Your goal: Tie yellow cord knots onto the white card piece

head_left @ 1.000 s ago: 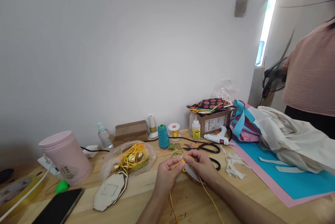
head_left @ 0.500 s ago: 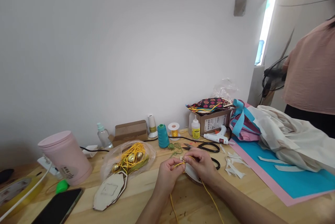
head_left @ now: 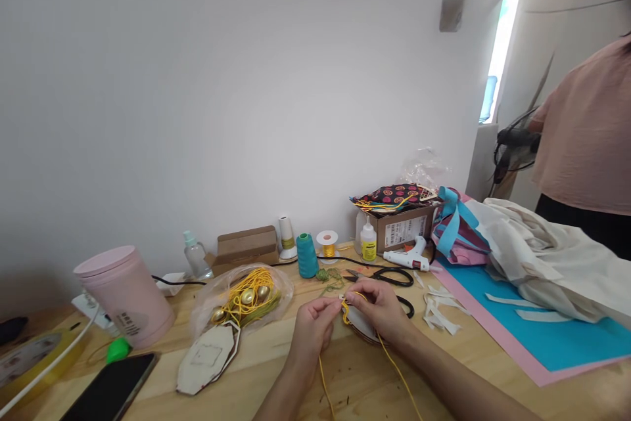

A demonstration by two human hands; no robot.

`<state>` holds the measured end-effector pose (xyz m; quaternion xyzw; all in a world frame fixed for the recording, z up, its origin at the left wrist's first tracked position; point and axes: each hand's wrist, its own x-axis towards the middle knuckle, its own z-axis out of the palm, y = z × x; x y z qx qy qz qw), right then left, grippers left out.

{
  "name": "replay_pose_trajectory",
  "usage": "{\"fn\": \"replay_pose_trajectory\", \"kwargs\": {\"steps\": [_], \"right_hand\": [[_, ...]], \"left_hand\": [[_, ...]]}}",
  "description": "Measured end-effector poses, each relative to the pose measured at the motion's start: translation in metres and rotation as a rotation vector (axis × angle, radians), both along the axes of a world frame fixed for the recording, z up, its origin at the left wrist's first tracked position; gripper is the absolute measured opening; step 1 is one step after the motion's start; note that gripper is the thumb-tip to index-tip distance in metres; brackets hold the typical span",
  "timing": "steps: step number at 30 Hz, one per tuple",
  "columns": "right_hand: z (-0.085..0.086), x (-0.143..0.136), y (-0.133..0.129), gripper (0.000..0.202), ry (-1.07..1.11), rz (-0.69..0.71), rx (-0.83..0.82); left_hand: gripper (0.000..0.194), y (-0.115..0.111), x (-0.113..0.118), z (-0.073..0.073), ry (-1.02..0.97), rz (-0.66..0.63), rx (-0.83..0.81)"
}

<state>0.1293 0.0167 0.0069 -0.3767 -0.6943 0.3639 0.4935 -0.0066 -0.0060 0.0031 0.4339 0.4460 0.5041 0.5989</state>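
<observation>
Between my hands a yellow cord (head_left: 346, 316) makes a small knotted loop at the edge of a round white piece with a dark rim (head_left: 362, 322). My left hand (head_left: 315, 326) pinches the cord with thumb and forefinger at the left of the knot. On the other side my right hand (head_left: 379, 309) is closed on the cord, its fingers over the white piece and hiding part of it. Two cord tails hang down toward the table's front, one by each wrist. Black-handled scissors (head_left: 394, 276) lie just behind my right hand.
A plastic bag (head_left: 202, 299) of yellow cords and gold beads lies left, near white octagonal pieces (head_left: 204, 362) and a phone (head_left: 111, 388). Behind stand a teal thread cone (head_left: 307, 257), glue bottle (head_left: 368, 242) and glue gun (head_left: 409, 255). A person (head_left: 586, 125) stands at right.
My left hand has shifted slightly left and down, and the yellow loop at the white piece's edge shows more plainly. My right hand stays nearly still.
</observation>
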Motion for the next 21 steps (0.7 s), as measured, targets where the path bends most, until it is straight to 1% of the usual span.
{"fn": "replay_pose_trajectory", "kwargs": {"steps": [4,8,10,14,18,21], "right_hand": [[0.001,0.000,0.000,0.020,-0.004,0.018,0.040],[0.002,0.003,-0.001,0.020,-0.003,0.059,0.084],[0.001,0.003,-0.001,0.020,0.024,0.060,0.063],[-0.002,0.002,0.000,0.020,0.107,0.026,-0.051],[-0.001,-0.001,0.000,0.020,0.111,0.006,-0.102],[0.001,-0.001,0.000,0.019,0.065,-0.012,-0.082]], "left_hand": [[0.027,0.002,-0.001,0.000,0.023,0.021,-0.027],[0.024,0.000,0.000,0.003,-0.001,0.018,-0.024],[0.023,-0.002,0.002,0.006,-0.003,0.029,-0.011],[0.023,-0.004,0.004,0.010,0.016,0.062,0.011],[0.025,0.001,0.000,0.003,0.017,0.065,0.099],[0.020,0.005,-0.003,-0.005,0.056,0.072,0.143]]}}
